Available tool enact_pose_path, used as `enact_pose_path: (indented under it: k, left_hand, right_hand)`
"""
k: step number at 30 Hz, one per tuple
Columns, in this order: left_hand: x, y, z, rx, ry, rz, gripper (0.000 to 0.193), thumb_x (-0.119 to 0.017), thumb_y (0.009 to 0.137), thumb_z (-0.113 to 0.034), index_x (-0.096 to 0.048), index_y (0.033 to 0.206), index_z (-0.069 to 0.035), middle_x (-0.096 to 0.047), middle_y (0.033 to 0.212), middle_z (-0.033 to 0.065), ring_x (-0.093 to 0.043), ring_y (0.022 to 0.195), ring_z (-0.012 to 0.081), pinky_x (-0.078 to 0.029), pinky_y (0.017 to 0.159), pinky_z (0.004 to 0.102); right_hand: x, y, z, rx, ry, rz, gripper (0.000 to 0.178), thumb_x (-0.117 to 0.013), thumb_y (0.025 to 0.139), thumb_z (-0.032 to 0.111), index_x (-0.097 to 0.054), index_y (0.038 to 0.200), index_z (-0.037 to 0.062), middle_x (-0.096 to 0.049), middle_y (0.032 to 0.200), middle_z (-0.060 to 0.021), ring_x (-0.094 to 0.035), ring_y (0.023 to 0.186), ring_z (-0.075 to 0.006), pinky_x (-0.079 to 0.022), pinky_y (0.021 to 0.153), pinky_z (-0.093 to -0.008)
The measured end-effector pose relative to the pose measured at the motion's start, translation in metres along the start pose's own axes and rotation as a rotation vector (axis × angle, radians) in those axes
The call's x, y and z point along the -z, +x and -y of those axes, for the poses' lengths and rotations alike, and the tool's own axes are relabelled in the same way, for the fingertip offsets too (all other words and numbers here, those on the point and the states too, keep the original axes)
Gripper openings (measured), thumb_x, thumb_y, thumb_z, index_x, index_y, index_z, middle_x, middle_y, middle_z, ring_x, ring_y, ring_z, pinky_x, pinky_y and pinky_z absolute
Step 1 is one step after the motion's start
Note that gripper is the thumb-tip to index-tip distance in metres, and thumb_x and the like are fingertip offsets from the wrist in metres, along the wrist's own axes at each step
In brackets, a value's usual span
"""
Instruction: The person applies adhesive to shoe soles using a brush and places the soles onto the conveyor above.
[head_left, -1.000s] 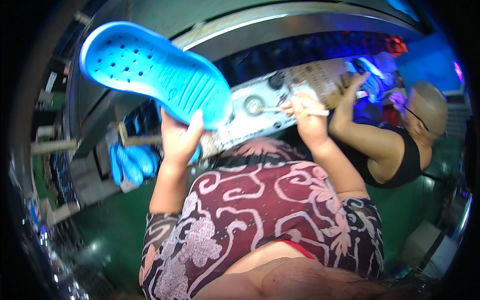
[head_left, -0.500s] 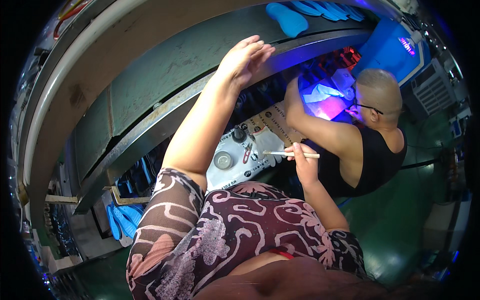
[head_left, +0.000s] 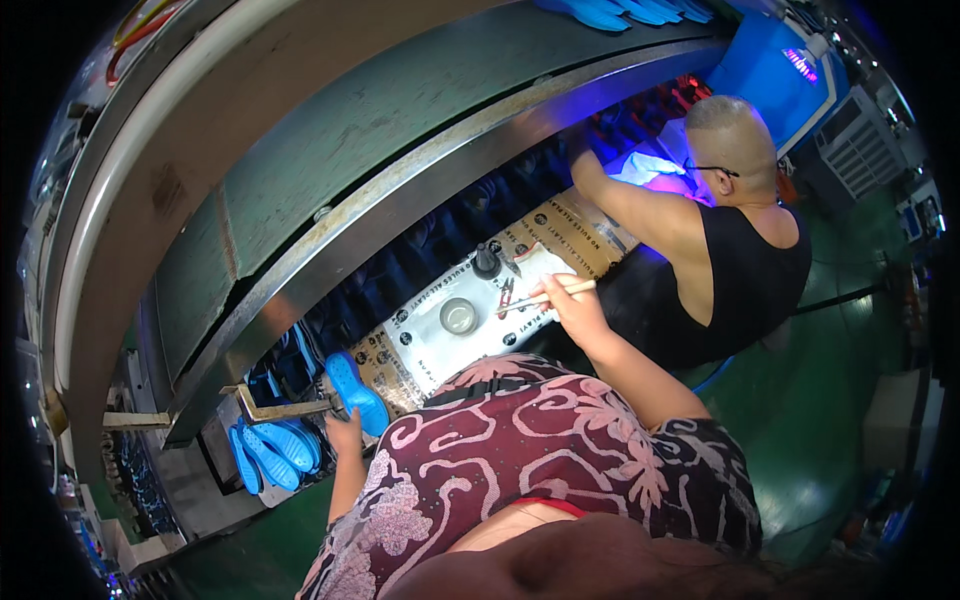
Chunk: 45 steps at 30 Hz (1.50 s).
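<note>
My left hand [head_left: 344, 434], low at the left, is closed on the heel end of a blue shoe sole [head_left: 354, 392] standing at a slant beside the work surface. In my right hand [head_left: 577, 312] is a brush [head_left: 580, 288], pinched like a pen, its bristle end pointing left above the white covering. Left of the bristles stands a small round grey pot [head_left: 459, 317], apart from them. A dark bottle [head_left: 487, 262] stands behind the pot, and a small red-handled tool [head_left: 505, 293] lies near the brush.
More blue soles [head_left: 275, 455] sit in a stack at the lower left. A green conveyor belt [head_left: 330, 160] with a metal edge runs along the far side, carrying blue soles [head_left: 590, 12]. On the right, a co-worker [head_left: 745, 250] in black sits close by under violet light.
My left hand has come down from above the conveyor to the lower left and now grips a blue sole. My right hand has moved left with the brush, nearer the pot.
</note>
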<state>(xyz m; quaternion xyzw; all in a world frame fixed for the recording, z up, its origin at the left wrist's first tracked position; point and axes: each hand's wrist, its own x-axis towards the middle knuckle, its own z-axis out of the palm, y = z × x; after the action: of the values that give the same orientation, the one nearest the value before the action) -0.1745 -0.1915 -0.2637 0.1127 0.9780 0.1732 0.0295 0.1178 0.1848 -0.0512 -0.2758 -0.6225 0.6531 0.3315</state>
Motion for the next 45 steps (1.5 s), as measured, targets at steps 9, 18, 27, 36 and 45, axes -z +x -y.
enact_pose_path:
  k: [9, 18, 27, 36, 45]
  left_hand:
    - [-0.039, -0.031, 0.001, 0.418, -1.107, 0.407, 0.044, -0.061, 0.081, -0.010, -0.041, 0.119, -0.003, -0.056, 0.071, 0.0087, -0.050, 0.047, 0.0177, -0.042, 0.038, 0.0263]
    - [0.114, -0.118, -0.079, 0.332, -1.338, 0.088, 0.024, -0.048, 0.088, -0.016, -0.047, 0.108, -0.002, -0.060, 0.083, 0.0083, -0.057, 0.059, 0.0138, -0.045, 0.048, 0.0230]
    - [0.130, -0.123, -0.146, 0.016, -1.152, 0.086, 0.028, -0.055, 0.083, -0.008, -0.048, 0.105, 0.007, -0.061, 0.092, 0.0144, -0.062, 0.069, 0.0161, -0.051, 0.064, 0.0295]
    - [0.153, -0.106, -0.207, -0.198, -1.190, 0.051, 0.029, -0.059, 0.081, -0.009, -0.051, 0.105, 0.004, -0.062, 0.093, 0.0119, -0.060, 0.083, 0.0162, -0.047, 0.075, 0.0285]
    - [0.146, -0.099, -0.216, -0.441, -1.078, -0.014, 0.029, -0.061, 0.078, -0.007, -0.052, 0.103, 0.003, -0.062, 0.090, 0.0116, -0.059, 0.081, 0.0150, -0.047, 0.073, 0.0280]
  right_hand:
    - [-0.024, 0.003, 0.003, -0.024, -0.063, 0.183, 0.028, -0.051, 0.091, 0.020, -0.065, 0.079, -0.0018, -0.062, 0.070, -0.0048, -0.053, 0.060, -0.0085, -0.044, 0.057, -0.0214]
    - [-0.029, 0.003, -0.010, -0.098, -0.114, 0.120, 0.032, -0.048, 0.093, 0.025, -0.061, 0.079, -0.0018, -0.061, 0.075, -0.0080, -0.053, 0.064, -0.0112, -0.043, 0.063, -0.0237]
    - [-0.061, 0.009, 0.001, -0.010, 0.045, 0.355, 0.031, -0.047, 0.093, 0.019, -0.062, 0.079, -0.0042, -0.061, 0.073, -0.0098, -0.054, 0.064, -0.0132, -0.044, 0.063, -0.0250]
    - [-0.092, 0.006, 0.045, 0.542, -0.308, 0.642, 0.020, -0.054, 0.085, 0.013, -0.064, 0.072, 0.0016, -0.060, 0.064, -0.0058, -0.055, 0.066, -0.0180, -0.038, 0.075, -0.0341]
    - [-0.095, 0.009, 0.046, 0.657, -0.478, 0.621, 0.015, -0.057, 0.081, 0.010, -0.064, 0.068, 0.0062, -0.059, 0.062, -0.0041, -0.053, 0.062, -0.0197, -0.037, 0.075, -0.0354]
